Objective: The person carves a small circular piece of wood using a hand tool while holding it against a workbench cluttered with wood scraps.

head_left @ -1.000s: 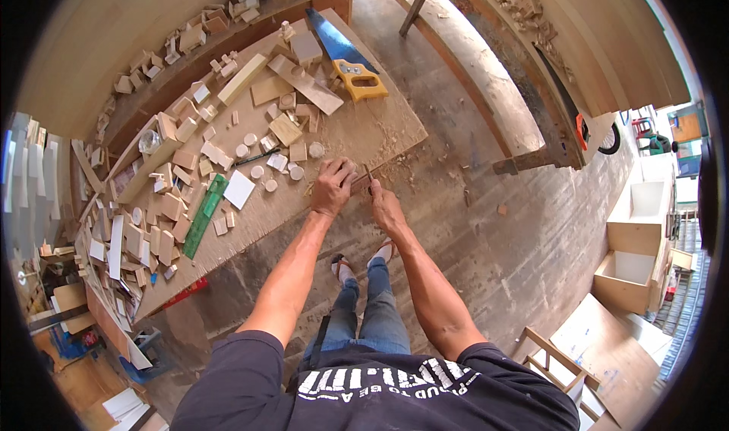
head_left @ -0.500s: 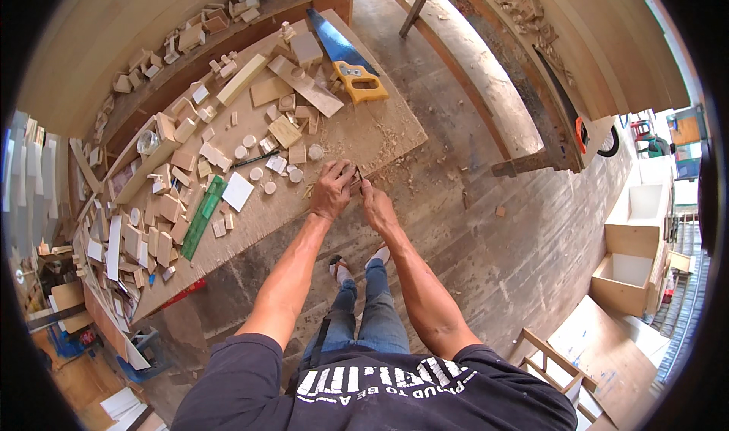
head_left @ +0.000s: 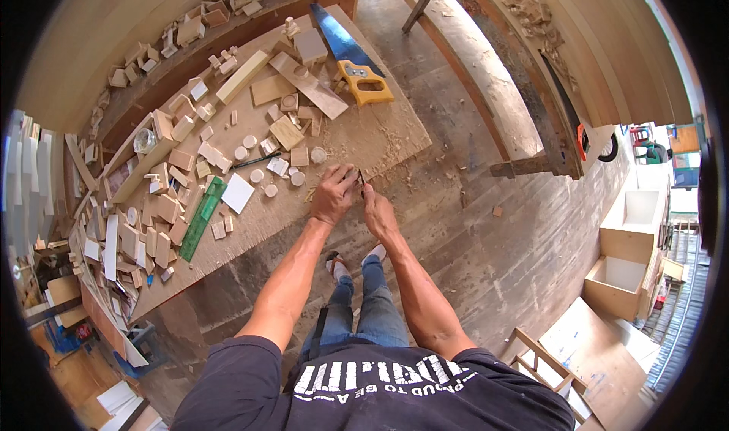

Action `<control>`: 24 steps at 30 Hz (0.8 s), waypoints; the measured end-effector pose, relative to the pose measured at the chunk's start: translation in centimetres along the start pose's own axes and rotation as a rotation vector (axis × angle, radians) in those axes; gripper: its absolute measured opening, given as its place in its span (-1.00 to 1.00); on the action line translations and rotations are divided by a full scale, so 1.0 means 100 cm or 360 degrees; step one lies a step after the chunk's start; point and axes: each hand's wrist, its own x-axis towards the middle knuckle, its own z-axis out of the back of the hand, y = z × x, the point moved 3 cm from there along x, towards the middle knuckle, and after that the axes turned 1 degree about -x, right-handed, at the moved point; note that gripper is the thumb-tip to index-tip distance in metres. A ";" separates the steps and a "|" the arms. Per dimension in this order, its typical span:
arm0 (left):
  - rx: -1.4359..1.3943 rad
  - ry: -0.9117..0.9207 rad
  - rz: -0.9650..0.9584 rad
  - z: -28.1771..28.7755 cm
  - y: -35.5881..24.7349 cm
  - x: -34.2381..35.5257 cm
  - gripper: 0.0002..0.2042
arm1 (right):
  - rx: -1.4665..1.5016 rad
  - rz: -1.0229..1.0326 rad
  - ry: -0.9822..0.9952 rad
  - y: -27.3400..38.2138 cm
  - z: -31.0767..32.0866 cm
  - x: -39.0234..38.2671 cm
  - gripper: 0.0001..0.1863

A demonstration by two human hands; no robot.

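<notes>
The work seems to be in the middle of its course, judging by the pale shavings point(head_left: 399, 144) scattered near the corner of the tabletop point(head_left: 262, 217). Some wood has probably been cut away, but the piece being worked is not yet laid down. A thin dark piece point(head_left: 361, 177) is between the two hands, just beyond the tabletop's near edge. The fingers of the right hand point(head_left: 377, 209) appear to grip it, with the thumb along it. The fingers of the left hand point(head_left: 332, 194) are bent inward; whether they grasp something, one cannot tell. How much is left cannot be judged, because the hands cover the place of work. The round discs point(head_left: 257, 176), the green strip point(head_left: 202, 218) and the saw point(head_left: 345, 45) lie on the tabletop, untouched by either hand.
</notes>
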 end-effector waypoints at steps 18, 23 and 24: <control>-0.0043 0.0021 0.0025 -0.002 0.001 0.002 -0.73 | -0.0249 0.0156 -0.0114 -0.008 -0.006 0.010 -0.31; -0.0113 -0.0060 0.0081 -0.004 0.008 -0.001 -0.77 | -0.0156 0.0020 -0.0111 -0.025 -0.011 -0.002 -0.29; -0.0120 -0.0065 0.0085 -0.004 0.007 -0.001 -0.77 | -0.0119 -0.0027 -0.0075 -0.030 -0.008 -0.002 -0.27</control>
